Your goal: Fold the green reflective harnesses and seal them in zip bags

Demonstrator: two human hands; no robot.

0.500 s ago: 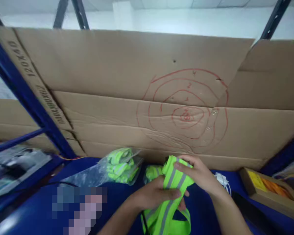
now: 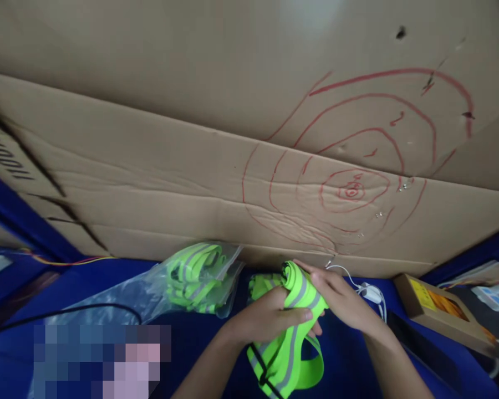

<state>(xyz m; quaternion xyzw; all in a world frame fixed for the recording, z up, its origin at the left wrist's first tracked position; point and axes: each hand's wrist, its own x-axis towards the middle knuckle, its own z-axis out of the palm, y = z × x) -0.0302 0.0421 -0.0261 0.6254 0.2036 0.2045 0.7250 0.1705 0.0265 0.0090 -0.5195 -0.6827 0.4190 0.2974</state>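
A neon-green vest with grey reflective stripes [image 2: 289, 354] is bunched up between both my hands over a blue surface. My left hand [image 2: 264, 318] is closed around its middle, thumb across the front. My right hand [image 2: 341, 302] grips the rolled top end from the right, fingers curled over the fabric. The vest's loose straps hang down below my hands.
A clear plastic bag holding more green vests [image 2: 193, 277] lies to the left, with another green bundle [image 2: 260, 285] behind my hands. A large cardboard sheet with red drawn circles [image 2: 233, 166] stands behind. A white cable [image 2: 368, 291] and a small cardboard box [image 2: 436, 310] lie right.
The view has shifted closer and tilted. My hands have rolled the vest's top end tighter, and the white cable behind my right hand now shows.
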